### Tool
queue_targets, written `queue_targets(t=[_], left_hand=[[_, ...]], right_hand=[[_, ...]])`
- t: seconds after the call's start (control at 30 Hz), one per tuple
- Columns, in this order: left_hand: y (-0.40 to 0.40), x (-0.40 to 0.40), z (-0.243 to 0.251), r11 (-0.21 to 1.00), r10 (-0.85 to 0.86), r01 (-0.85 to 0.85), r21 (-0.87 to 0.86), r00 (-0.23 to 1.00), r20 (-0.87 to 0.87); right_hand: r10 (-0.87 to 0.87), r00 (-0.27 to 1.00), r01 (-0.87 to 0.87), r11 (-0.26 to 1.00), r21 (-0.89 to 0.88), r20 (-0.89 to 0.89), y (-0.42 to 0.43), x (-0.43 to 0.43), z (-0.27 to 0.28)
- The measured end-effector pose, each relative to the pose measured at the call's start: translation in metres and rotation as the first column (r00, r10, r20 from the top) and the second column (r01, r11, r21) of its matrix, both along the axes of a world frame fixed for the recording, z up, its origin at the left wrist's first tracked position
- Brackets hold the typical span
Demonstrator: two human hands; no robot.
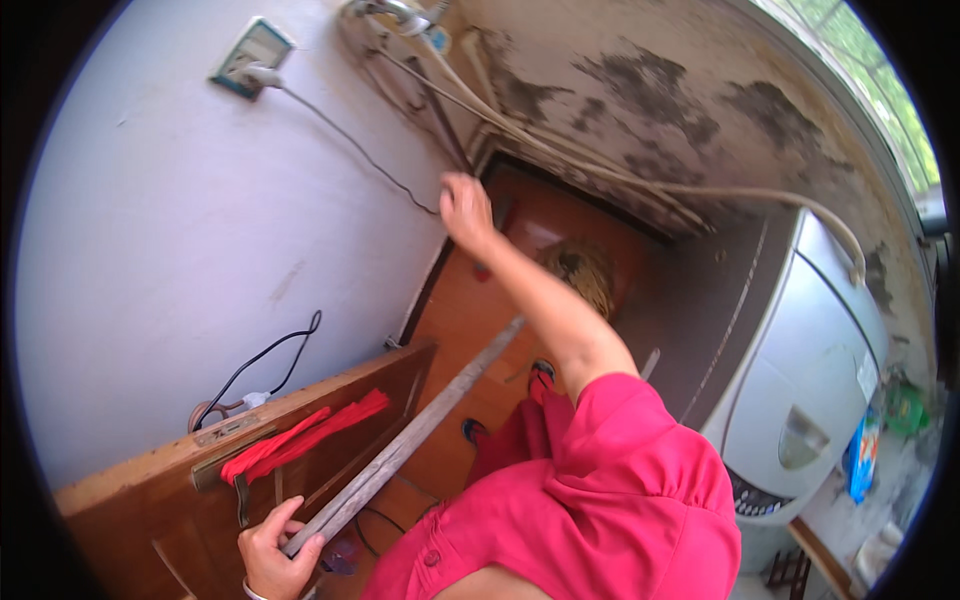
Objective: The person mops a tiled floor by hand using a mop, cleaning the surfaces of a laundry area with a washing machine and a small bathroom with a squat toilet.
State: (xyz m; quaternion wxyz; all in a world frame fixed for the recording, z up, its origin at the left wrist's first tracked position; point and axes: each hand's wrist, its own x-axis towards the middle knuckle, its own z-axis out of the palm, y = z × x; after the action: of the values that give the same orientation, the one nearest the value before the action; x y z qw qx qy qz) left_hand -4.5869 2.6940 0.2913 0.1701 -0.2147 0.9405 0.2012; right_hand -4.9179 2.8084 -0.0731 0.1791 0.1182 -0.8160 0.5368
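Note:
My left hand (276, 555), with a bracelet at the wrist, holds the near end of a grey wooden pole (409, 439) between thumb and fingers. The pole slants away toward the floor and passes close to a yellowish fibrous mop-like bundle (589, 281); my forearm hides part of that area. Stretched out toward the wall corner, my right hand (466, 212) has its fingers curled and looks blurred. It is next to the lower end of a dark upright bar or pipe (442, 124); whether it grips anything is unclear.
A wooden door (360, 450) stands at left, with red cloth (307, 435) over its handle. A washing machine (802, 367) is on the right. A plugged-in cord (352, 146) runs down the left wall from a socket (253, 60). Hoses (592, 165) cross the stained back wall below a tap (397, 13).

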Motion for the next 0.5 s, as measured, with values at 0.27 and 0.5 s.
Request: queue_targets(t=[0.27, 0.5], left_hand=[[-0.018, 0.022, -0.017, 0.99, -0.008, 0.031, -0.14, 0.987, 0.158], [0.01, 0.014, -0.052, 0.89, -0.41, 0.409, -0.203, 0.911, 0.038]], right_hand=[[-0.411, 0.42, 0.28, 0.907, 0.315, 0.809, 0.008, 0.273, -0.048], [0.551, 0.224, 0.887, 0.227, -0.403, 0.804, 0.026, 0.213, -0.069]])
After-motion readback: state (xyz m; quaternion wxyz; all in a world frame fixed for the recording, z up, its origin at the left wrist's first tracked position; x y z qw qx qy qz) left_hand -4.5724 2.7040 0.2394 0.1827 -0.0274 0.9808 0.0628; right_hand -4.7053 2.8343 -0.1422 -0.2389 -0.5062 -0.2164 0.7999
